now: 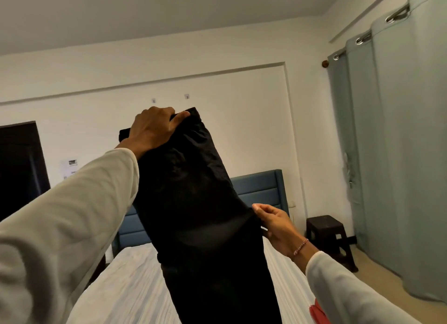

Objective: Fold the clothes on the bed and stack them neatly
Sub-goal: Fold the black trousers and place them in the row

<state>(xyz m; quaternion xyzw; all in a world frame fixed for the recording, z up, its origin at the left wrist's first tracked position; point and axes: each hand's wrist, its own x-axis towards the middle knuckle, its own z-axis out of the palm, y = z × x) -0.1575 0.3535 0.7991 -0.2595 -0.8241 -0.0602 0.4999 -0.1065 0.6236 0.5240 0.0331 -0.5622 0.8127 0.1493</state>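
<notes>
A long black garment (200, 203) hangs in the air over the bed (135, 287), running from the middle of the view down past the bottom edge. My left hand (152, 130) grips its top edge, raised high with the arm stretched out. My right hand (273, 223) pinches the garment's right side about halfway down. The bed has a white striped sheet and a blue padded headboard (261, 190). A bit of red cloth (319, 314) shows at the bottom right by my right sleeve.
A dark stool (326, 234) stands on the floor right of the bed. Grey-green curtains (399, 142) cover the right wall. A dark doorway (19, 166) is at the left. White wall lies behind the headboard.
</notes>
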